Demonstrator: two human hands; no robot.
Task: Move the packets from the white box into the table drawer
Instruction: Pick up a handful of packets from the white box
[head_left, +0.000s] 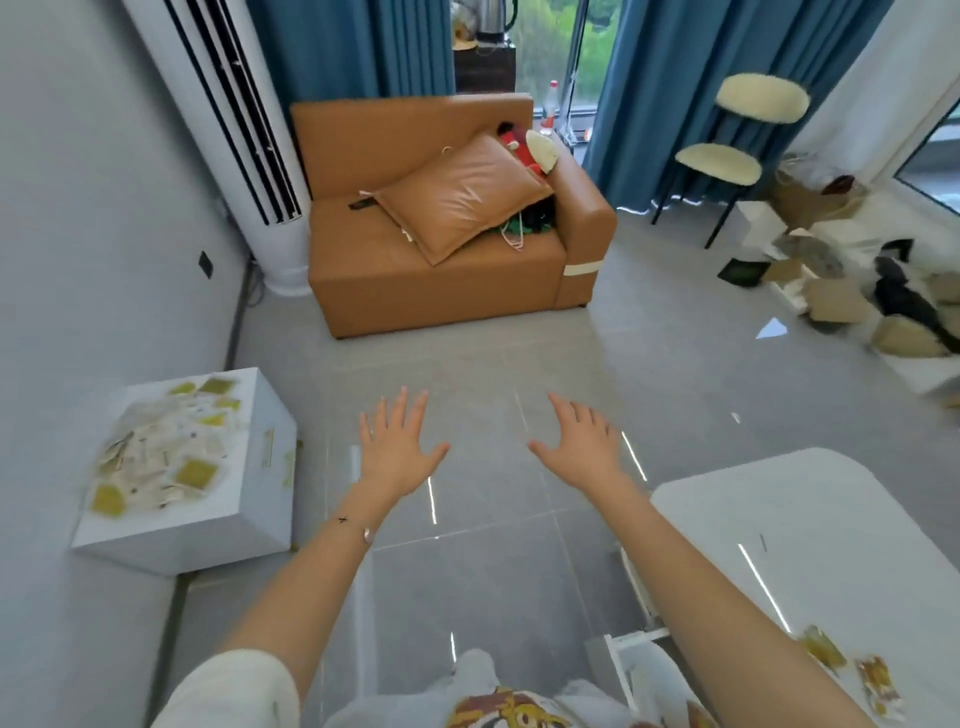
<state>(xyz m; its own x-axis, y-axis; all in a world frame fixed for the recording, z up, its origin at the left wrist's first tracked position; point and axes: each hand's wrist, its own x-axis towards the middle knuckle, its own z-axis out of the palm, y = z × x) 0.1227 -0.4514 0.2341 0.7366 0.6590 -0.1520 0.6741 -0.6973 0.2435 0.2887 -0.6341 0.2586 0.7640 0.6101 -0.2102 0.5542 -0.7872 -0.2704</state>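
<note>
Over the grey floor (493, 364), left hand (397, 457): held out palm down, fingers straight and spread wide, holding nothing.
Right hand (584, 447): at 3 o'clock of the left, apart from it, also flat, spread and bare.
White box (260, 467): on the floor at 9 o'clock of the hands, against the wall, top open.
Packets (166, 457): yellow and pale ones heaped in the box; blurred.
Table (831, 519): white, at 4 o'clock, under the right forearm.
Drawer (636, 635): white rim showing at 5 o'clock beside the table edge; contents hard to tell.
Stray packets (821, 649): lying on the tabletop near its front edge.
Sofa (415, 270): tan, at 12 o'clock, with a cushion (462, 192) on the seat.
</note>
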